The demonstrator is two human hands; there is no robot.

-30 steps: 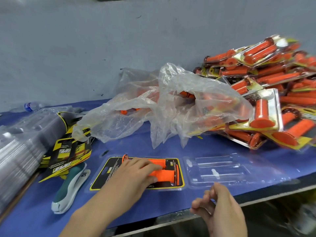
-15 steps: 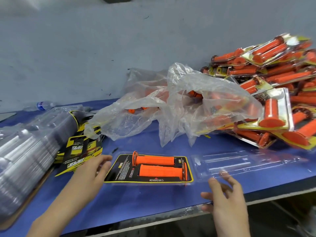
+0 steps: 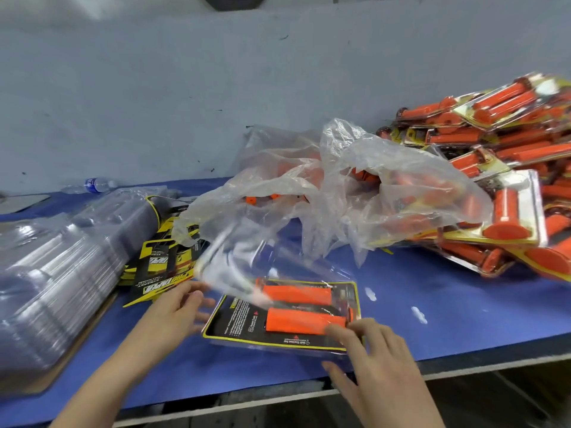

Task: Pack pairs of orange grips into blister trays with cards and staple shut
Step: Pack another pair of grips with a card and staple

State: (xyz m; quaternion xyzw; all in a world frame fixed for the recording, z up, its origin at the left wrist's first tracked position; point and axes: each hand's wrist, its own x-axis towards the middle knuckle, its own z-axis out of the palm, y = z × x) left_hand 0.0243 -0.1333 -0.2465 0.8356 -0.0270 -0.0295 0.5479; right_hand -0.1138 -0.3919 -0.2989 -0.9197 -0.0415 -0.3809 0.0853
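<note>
Orange grips, one pair. Matte rubber cylinders lie side by side in the lower centre of the frame. They rest on a black card with a yellow border and fine print.

Blister tray: thin, clear, moulded plastic beneath the card, its rim showing along the near edge. Its lid half stands raised over the left of the pack, streaked by blur. I judge it is mid-fold, closing before stapling.

Left hand: lower left, fingers straight and spread at the tray's left edge, fingertips by the lid. I cannot tell whether they touch it. I judge the hand is placed to guide the flap down.

Right hand: lower right, fingers laid over the tray's right edge and the near grip's end, thumb at the near corner. It presses rather than clamps, I judge to stop the slippery pack sliding. The hands are apart, one at each end.

Other stock on the blue table cover:
- Stack of empty trays, left edge: nested, glossy, grey-clear.
- Loose cards, left of centre: fanned, yellow and black.
- Plastic bag, centre: crumpled film with loose orange parts inside.
- Finished packs, right: a heaped pile.
- Water bottle, upper left, lying down.

I see no stapler in the frame.
</note>
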